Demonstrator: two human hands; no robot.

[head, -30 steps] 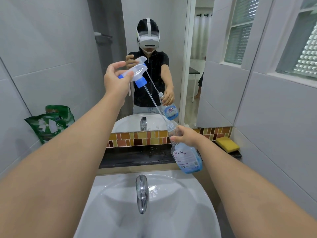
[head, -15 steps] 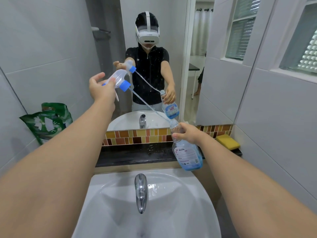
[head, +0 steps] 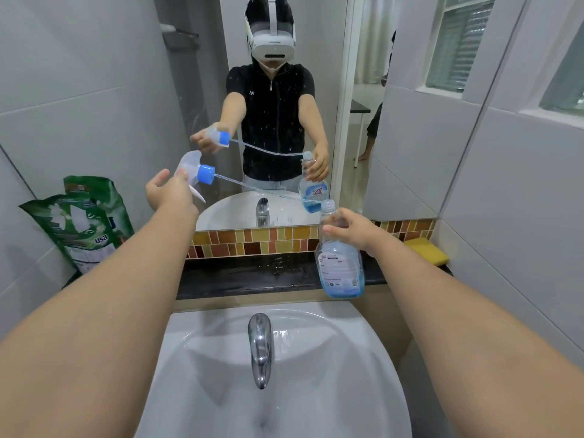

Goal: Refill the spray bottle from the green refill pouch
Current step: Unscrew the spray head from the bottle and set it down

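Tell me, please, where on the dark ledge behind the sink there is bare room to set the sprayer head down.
The dark ledge is bare along its middle, between the green refill pouch at the left end and the spray bottle held in front of its right part. It looks wet there. The far right end holds a yellow sponge, so it is tighter.

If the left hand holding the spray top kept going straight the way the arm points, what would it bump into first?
Most likely the mirror. The left hand, gripping the spray head, points forward and slightly up over the dark ledge. The green pouch sits off to its left, out of that line. Depth is hard to judge.
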